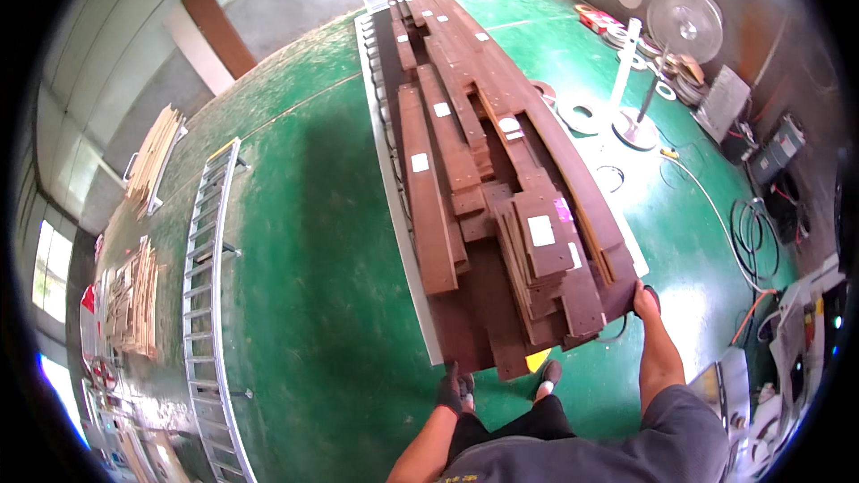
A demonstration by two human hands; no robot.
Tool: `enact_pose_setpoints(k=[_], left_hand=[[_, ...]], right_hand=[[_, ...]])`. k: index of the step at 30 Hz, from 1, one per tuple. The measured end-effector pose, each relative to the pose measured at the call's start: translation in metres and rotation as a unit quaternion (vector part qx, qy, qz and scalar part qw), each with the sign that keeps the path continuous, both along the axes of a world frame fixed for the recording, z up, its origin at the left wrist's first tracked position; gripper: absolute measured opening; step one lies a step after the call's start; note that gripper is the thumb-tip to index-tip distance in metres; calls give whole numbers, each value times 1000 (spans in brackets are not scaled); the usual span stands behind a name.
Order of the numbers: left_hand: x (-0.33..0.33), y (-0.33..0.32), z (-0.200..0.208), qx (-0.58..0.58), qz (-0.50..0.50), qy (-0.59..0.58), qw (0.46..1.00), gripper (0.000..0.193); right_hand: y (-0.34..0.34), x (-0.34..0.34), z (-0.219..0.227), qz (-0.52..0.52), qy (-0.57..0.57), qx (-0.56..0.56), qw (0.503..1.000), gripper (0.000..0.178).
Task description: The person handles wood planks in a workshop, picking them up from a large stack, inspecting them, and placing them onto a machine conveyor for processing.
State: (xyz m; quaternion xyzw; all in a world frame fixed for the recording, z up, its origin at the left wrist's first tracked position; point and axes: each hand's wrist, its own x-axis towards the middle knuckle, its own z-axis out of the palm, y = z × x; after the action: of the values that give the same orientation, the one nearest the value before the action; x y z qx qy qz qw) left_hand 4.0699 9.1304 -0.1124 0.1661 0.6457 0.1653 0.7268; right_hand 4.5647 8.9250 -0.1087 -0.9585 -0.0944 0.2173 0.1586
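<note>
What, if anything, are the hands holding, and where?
The right hand seems to hold the broad bottom board by its near right corner; the left hand is at its near left corner, but its grip cannot be told.

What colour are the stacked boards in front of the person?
Reddish brown; the stacked boards show best in the head view.

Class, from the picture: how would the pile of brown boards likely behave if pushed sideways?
The pile of brown boards would probably shift piecemeal, as its layers overlap unevenly with no strap visible. Each board looks fairly stiff, showing no sag. Together they seem heavy, given the many layers.
</note>
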Motion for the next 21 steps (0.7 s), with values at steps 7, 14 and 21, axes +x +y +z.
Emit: enact_pose_setpoints(k=[7, 14, 21], left_hand=[[-140, 84, -28, 32, 37, 151, 987, 44], [-207, 154, -1, 78, -5, 178, 981, 54], [-211, 153, 9, 71, -81, 197, 975, 48]], right_hand=[[54, -138, 37, 62, 115, -22, 991, 78], [82, -235, 55, 91, 186, 19, 978, 71], [87, -211, 60, 152, 39, 44, 987, 71]])
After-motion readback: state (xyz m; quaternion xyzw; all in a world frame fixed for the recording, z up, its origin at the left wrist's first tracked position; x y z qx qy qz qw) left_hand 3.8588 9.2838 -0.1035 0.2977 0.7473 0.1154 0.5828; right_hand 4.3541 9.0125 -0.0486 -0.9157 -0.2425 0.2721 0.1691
